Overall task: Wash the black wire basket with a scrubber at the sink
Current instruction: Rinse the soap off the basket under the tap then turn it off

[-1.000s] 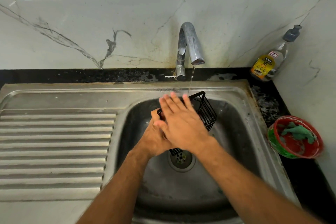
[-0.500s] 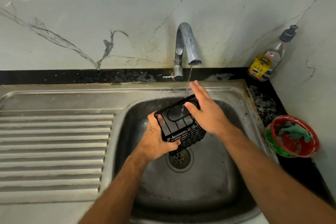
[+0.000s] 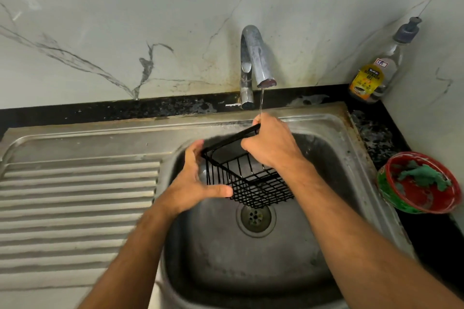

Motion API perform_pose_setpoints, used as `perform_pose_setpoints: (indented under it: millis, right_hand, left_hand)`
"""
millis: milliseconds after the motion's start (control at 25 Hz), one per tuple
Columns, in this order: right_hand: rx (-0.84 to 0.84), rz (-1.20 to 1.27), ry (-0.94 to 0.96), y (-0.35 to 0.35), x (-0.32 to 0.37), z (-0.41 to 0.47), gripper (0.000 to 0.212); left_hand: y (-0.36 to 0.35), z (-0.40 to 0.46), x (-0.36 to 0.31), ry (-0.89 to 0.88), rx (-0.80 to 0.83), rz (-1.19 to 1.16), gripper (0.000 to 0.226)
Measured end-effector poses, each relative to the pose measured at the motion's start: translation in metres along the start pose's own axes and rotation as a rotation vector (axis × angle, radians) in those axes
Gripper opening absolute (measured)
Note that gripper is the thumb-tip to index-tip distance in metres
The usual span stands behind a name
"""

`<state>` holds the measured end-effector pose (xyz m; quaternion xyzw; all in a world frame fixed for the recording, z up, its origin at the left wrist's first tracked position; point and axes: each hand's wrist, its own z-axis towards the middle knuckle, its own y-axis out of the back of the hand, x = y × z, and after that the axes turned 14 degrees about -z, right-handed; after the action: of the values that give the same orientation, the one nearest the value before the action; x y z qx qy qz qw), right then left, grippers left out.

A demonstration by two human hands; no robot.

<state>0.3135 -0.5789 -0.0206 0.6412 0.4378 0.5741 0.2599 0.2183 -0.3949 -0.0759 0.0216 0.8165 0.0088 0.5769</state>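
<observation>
Basket: The black wire basket (image 3: 248, 180) was held above the steel sink bowl (image 3: 251, 271), over the round drain (image 3: 255, 217) and toward the bowl's back edge, tilted with its open side facing up and toward the person.
Left hand: The left hand (image 3: 193, 183) gripped the basket's left end, thumb along the lower front wire edge, fingers curved up around the left rim.
Right hand: The right hand (image 3: 272, 144) was curled over the basket's back right rim bar, pinching it.
Water: A thin stream fell from the chrome tap (image 3: 253, 63) onto the right hand's fingers at the rim.
Open room: The bowl's front half and right wall lay free below the forearms. The ribbed steel drainboard (image 3: 77, 208) extended to the sink's left edge.
Right counter edge: A red and green plastic bowl (image 3: 401, 200) holding a green scrubber (image 3: 424, 175) stood just beside the sink's right rim.
Back right corner: A clear dishwash gel bottle (image 3: 376, 70) with a yellow label stood against the wall.
</observation>
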Motion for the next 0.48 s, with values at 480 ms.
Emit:
perform_pose_setpoints:
  millis: [480]
  right_hand:
    - [0.222, 0.033, 0.283, -0.054, -0.057, -0.013, 0.076]
  left_hand:
    - [0.013, 0.018, -0.009, -0.024, -0.026, 0.568, 0.120]
